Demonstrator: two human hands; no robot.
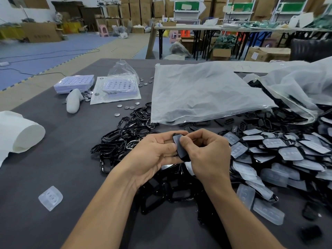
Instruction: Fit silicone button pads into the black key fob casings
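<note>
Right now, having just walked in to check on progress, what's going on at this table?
A person holds one black casing between both hands, the left hand and the right hand pinching it, thumbs on its face. Whether a pad is already in it is hard to tell. Empty black frames lie heaped behind the left hand. A pile of casings with pale pads fitted spreads to the right. One loose silicone pad lies alone, far left.

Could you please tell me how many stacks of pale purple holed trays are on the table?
2: a bare stack at the far left, and a bagged stack just right of it, inside a clear bag. More could be hidden elsewhere.
</note>
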